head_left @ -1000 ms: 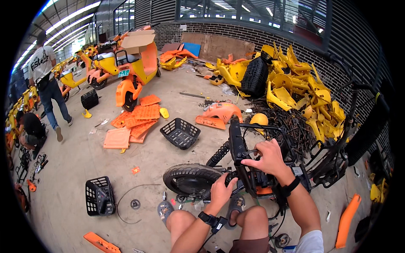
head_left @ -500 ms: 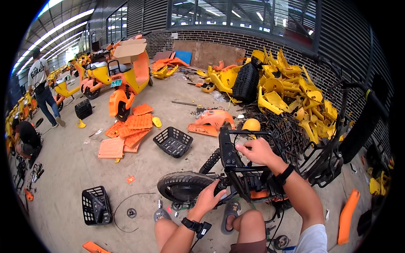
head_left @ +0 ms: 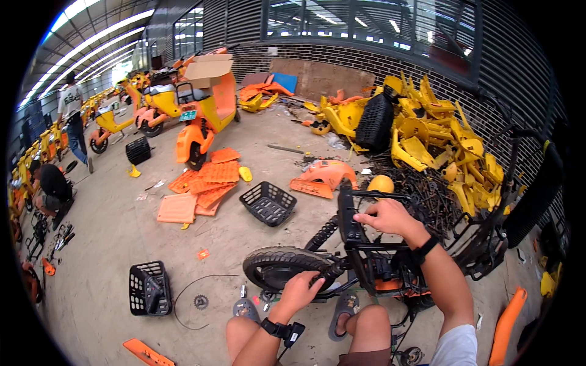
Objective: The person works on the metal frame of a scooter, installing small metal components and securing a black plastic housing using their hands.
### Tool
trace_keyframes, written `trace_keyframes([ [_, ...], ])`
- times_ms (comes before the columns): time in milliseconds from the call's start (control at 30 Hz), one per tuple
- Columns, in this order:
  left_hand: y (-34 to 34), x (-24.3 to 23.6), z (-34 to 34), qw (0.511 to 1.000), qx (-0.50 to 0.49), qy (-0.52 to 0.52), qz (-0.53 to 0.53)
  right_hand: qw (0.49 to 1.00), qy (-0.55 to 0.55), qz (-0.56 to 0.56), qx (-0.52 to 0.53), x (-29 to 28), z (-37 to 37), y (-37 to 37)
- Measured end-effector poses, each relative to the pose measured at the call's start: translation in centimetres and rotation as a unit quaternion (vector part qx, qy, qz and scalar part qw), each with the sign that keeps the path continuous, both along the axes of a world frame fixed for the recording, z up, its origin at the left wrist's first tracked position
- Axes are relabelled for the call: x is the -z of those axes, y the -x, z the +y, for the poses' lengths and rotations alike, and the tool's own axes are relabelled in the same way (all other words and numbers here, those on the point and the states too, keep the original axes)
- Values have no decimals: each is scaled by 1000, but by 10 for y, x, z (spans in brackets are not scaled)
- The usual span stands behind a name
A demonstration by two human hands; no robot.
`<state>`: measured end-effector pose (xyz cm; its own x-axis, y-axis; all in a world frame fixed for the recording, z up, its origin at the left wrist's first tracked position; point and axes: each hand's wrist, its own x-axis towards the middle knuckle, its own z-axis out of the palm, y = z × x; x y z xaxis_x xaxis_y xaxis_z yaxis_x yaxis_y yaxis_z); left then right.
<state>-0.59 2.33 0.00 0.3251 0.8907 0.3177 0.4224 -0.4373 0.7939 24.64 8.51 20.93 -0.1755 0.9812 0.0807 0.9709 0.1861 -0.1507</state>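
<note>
In front of me lies a stripped black scooter frame (head_left: 355, 235), with its rear wheel (head_left: 274, 268) toward the left. My left hand (head_left: 296, 294) is closed round the end of a dark shock absorber (head_left: 331, 272) beside the wheel. Part of that grip is hidden behind the hand. At the frame's upper plate is my right hand (head_left: 390, 218), its fingers bent and pinched together against the metal. Whatever those fingertips hold is too small or hidden to make out. A second shock absorber, a coil spring (head_left: 323, 233), stands at the wheel's far side.
Black baskets (head_left: 268, 204) and orange panels (head_left: 210, 183) lie on the concrete. Yellow covers (head_left: 427, 131) are heaped by the wall above dark metal parts. A sprocket (head_left: 201, 301) and a cable lie at left. Scooters (head_left: 207, 122) and two people (head_left: 54, 189) are farther off.
The whole view has shifted, so things sit farther right. My left fingers have closed in round the shock absorber's end. My right fingertips have come down onto the frame's plate.
</note>
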Motion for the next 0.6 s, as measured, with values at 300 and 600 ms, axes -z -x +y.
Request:
trace_keyframes([
  [300,-10,24,0,999,36,-19,17,997,-52,-12,63,9,-24,12],
  [600,-5,8,-13,997,45,-32,-49,982,-174,57,-55,26,-14,9],
])
